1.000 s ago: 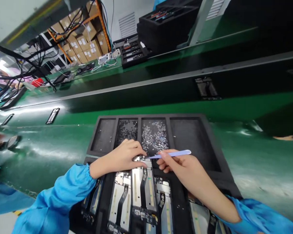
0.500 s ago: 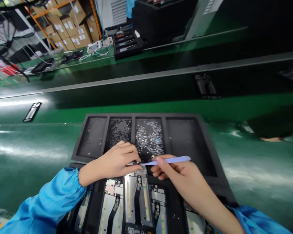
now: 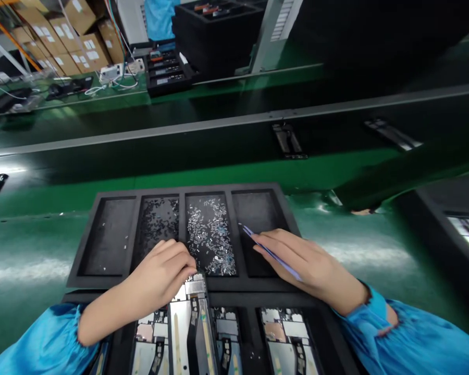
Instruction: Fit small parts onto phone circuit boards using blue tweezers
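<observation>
1. Tray [image 3: 226,284] looks matt, foam-like.
2. Phone frame [image 3: 180,333] shows smooth, satiny metal.
3. Tweezers [image 3: 276,257] look smooth.
4. Sleeve [image 3: 433,333] is shiny, crinkled cloth.
5. Counter [image 3: 347,250] is glossy, smooth.
6. Boxes [image 3: 91,49] are matt cardboard.

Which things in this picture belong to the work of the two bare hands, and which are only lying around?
Likely part of the job:
long silver-and-black phone unit, at the left hand
thin lilac tweezers, in the right hand
black foam tray with tiny silvery parts

Probably just lying about:
brown cardboard boxes
white rectangular power strip
</observation>
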Available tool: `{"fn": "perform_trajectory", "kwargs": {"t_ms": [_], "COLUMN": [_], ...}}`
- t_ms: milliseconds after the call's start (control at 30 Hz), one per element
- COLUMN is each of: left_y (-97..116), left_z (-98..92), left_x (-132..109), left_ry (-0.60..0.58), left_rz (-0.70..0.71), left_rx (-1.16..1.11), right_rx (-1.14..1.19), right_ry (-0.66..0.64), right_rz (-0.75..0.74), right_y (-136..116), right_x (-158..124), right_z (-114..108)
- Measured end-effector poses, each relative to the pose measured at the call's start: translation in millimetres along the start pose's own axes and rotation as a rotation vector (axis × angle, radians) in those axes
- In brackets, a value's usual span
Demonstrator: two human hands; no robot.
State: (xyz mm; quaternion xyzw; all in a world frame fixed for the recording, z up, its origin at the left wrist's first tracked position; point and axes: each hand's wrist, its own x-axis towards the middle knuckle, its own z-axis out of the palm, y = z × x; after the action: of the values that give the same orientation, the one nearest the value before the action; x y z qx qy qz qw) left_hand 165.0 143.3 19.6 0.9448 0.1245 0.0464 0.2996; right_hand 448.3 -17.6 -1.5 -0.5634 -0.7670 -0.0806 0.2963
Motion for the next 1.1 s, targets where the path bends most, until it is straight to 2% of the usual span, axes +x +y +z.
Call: {"fn": "perform_trajectory", "kwargs": {"t_ms": [67, 133, 200, 267, 367, 500, 600, 700, 767, 833, 933, 1000, 1100], "left_y": [0, 1, 2, 2, 1, 0, -1, -1, -1, 0, 1, 1, 0], "left_z": [0.9, 1.2, 1.1, 1.2, 1.9, 3.0, 3.3, 3.2, 2.6, 1.5, -0.2, -0.9, -1.1], "left_x": [0, 0, 1, 0, 0, 0, -1, -1, -2, -1, -1, 0, 0], "left_ry": [0.018, 0.03, 0.034, 0.03, 0.032, 0.028, 0.023, 0.031, 0.041, 0.046, 0.042, 0.035, 0.019], "left_rz": [0.022, 0.039, 0.044, 0.042, 0.042, 0.044, 0.048, 0.055, 0.065, 0.075, 0.085, 0.082, 0.072], "left_rx": [0.028, 0.044, 0.052, 0.053, 0.051, 0.042, 0.036, 0.037, 0.039, 0.042, 0.046, 0.044, 0.033], "right_rx": [0.084, 0.234, 0.397, 0.541, 0.681, 0.794, 0.773, 0.605, 0.449, 0.328, 0.157, 0.031, -0.048], "right_ry": [0.043, 0.059, 0.016, -0.058, -0.12, -0.133, -0.143, -0.139, -0.076, -0.016, -0.022, -0.049, -0.086], "right_rz": [0.127, 0.361, 0.623, 0.815, 0.935, 0.975, 0.932, 0.819, 0.691, 0.502, 0.223, 0.111, 0.021], "right_y": [0, 4, 10, 17, 25, 32, 32, 20, 5, -13, -34, -41, -43], "right_x": [0, 2, 7, 12, 21, 29, 29, 19, 7, -5, -15, -16, -13], "right_z": [4, 5, 3, 0, -3, -7, -14, -22, -24, -24, -22, -21, -20]}}
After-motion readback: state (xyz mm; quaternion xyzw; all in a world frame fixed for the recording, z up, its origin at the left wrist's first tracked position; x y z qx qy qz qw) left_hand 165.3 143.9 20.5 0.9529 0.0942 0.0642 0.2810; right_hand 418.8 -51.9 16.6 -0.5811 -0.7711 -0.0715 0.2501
